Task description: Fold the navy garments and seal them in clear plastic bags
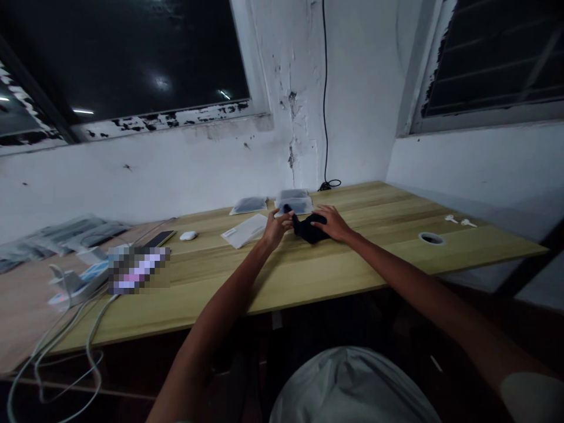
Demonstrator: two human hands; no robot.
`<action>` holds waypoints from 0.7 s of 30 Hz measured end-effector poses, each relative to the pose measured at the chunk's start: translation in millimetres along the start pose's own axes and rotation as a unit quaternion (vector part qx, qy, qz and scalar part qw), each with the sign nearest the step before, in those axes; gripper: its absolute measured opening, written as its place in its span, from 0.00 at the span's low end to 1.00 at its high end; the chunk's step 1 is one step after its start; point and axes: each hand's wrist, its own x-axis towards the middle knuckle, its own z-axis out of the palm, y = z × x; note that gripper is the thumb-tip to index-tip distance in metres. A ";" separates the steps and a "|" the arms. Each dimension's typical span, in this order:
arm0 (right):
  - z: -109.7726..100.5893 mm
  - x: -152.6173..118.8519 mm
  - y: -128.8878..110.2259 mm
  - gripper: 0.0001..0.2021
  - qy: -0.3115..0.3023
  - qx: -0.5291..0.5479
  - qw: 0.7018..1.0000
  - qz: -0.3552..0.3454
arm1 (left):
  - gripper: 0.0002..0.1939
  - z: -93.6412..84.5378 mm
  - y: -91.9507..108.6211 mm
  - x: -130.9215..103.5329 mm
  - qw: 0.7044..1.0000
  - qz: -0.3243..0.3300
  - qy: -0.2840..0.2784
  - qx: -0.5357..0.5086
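Observation:
A dark, soft cloth (311, 230) lies bunched on the wooden table (326, 264). My left hand (277, 228) pinches its raised left end between thumb and fingers. On the cloth's right part rests my right hand (331, 222), its fingers spread over the top and the thumb on the dark fabric. Behind the hands are translucent packets (294, 202), and another packet (249, 205) lies to their left. A white flat packet (245, 230) is just left of my left hand.
Cables, a power strip (83, 282), a pile of clear packets (57, 235), a dark phone (161, 239) and a white case (188, 235) occupy the left. At right are a tape roll (432, 238) and small white keys (467, 223). A wall stands behind.

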 end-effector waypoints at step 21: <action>-16.1 0.8 20.4 0.12 -0.095 0.154 0.940 0.290 | 0.37 13.9 -24.0 -21.5 0.835 0.242 -0.191 0.456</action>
